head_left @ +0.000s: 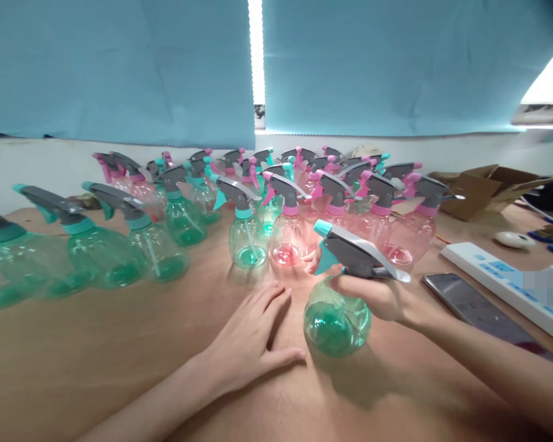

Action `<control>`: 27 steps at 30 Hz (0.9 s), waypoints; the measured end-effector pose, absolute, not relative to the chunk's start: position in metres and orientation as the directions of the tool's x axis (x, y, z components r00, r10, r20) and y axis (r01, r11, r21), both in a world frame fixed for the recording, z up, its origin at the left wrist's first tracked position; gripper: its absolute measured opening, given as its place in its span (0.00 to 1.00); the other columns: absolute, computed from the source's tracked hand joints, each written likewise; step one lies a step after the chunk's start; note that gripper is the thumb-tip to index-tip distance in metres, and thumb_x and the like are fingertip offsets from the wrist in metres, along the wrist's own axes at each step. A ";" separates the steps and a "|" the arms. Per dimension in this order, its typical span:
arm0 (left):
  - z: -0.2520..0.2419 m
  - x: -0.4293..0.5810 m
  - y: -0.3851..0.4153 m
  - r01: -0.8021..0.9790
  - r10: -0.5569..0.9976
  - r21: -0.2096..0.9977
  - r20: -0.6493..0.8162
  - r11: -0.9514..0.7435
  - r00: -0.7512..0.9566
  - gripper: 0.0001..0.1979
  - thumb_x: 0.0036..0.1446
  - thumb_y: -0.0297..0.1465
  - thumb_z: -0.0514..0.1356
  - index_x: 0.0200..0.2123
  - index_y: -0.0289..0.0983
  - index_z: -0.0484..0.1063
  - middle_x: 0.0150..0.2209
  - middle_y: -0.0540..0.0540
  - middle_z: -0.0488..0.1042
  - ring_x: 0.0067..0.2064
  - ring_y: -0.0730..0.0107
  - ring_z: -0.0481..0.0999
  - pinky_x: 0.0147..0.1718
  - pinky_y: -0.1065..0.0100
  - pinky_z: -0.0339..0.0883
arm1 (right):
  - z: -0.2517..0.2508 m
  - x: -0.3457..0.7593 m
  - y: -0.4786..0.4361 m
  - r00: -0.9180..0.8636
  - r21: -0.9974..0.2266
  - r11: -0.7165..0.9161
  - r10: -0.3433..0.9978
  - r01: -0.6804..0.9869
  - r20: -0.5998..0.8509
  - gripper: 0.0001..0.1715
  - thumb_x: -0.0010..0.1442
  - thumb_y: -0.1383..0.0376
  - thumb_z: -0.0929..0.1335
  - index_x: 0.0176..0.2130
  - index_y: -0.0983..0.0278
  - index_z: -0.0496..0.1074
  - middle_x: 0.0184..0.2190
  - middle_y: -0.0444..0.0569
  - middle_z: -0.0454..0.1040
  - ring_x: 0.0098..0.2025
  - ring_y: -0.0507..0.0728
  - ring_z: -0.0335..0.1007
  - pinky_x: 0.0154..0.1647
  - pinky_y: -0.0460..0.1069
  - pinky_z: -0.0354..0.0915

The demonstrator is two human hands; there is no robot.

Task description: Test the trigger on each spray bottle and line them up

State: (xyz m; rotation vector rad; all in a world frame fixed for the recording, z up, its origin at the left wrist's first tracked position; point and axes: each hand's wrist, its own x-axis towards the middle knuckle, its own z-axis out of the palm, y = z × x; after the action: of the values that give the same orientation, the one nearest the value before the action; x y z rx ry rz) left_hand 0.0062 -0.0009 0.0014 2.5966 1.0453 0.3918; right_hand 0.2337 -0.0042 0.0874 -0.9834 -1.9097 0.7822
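My right hand (373,294) is closed round the neck of a green spray bottle (336,325), which has a grey head and a turquoise nozzle pointing left. The bottle is tilted and its base seems slightly above the table, over a shadow. Palm down on the wooden table (239,405), my left hand (253,337) lies with its fingers stretched out and holds nothing. Just beyond my hands stand a clear green spray bottle (247,242) and a pink spray bottle (289,236), both upright.
Several green bottles (105,258) stand along the left, with rows of pink and green ones behind. To the right are a phone (470,307), a white power strip (502,276), a white mouse (515,240) and an open cardboard box (479,190). Blue curtains (120,67) hang at the back.
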 end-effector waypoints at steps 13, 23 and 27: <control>-0.001 0.006 0.000 0.661 0.717 0.290 0.172 -0.692 0.675 0.30 0.63 0.46 0.54 0.62 0.34 0.61 0.64 0.34 0.59 0.64 0.45 0.57 0.60 0.46 0.54 | 0.088 0.225 -0.003 -0.343 -0.873 0.405 0.888 0.271 0.305 0.32 0.41 0.72 0.62 0.47 0.59 0.71 0.41 0.48 0.74 0.34 0.57 0.73 0.41 0.54 0.71; 0.005 0.008 -0.001 0.669 0.727 0.303 0.150 -0.679 0.670 0.29 0.63 0.45 0.55 0.61 0.32 0.62 0.63 0.32 0.60 0.64 0.45 0.58 0.59 0.46 0.55 | 0.090 0.223 -0.003 -0.337 -0.844 0.459 0.869 0.276 0.363 0.29 0.46 0.68 0.63 0.49 0.59 0.70 0.43 0.49 0.75 0.37 0.58 0.74 0.36 0.52 0.70; 0.004 0.008 -0.001 0.662 0.725 0.311 0.167 -0.682 0.669 0.28 0.63 0.44 0.55 0.61 0.35 0.62 0.63 0.35 0.61 0.64 0.47 0.58 0.60 0.46 0.54 | 0.090 0.224 -0.003 -0.336 -0.819 0.453 0.878 0.352 0.342 0.27 0.49 0.67 0.63 0.50 0.58 0.70 0.35 0.48 0.76 0.33 0.58 0.73 0.32 0.52 0.69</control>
State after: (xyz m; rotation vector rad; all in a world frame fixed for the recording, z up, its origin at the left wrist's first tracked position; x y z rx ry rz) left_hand 0.0080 -0.0010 0.0044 2.6601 1.1218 0.4093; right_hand 0.2245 -0.0034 0.0897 -1.0349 -1.8931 0.8184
